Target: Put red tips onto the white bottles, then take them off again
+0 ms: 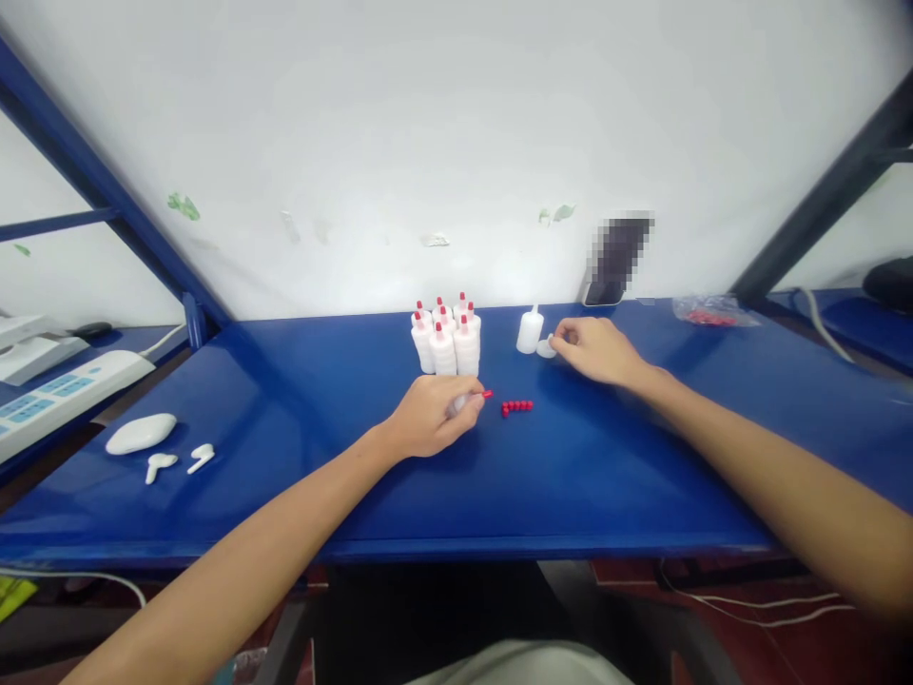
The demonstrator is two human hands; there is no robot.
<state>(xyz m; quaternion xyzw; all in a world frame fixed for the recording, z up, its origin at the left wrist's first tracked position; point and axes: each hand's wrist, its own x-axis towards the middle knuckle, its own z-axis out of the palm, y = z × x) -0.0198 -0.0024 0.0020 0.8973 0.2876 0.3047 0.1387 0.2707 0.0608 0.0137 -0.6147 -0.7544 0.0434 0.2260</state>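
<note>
My left hand (438, 416) is closed around a white squeeze bottle (457, 405), which lies tilted with its red tip pointing right. Most of that bottle is hidden by the fingers. Just right of the tip, several small red caps (517, 406) lie in a short row. My right hand (592, 348) pinches at a small white plastic piece (546, 348) on the table, partly covered by the fingertips. Beside it stands a white squeeze bottle (530, 331) with a bare white nozzle. Behind my left hand, several white bottles with red tips (443, 350) stand upright in a tight group.
The blue table (542, 495) meets a white wall. A phone (614, 262) leans there, with a clear bag of red pieces (713, 312) to its right. On the left lie a white earbud case (141, 434), two earbuds (202, 457) and a power strip (64, 395).
</note>
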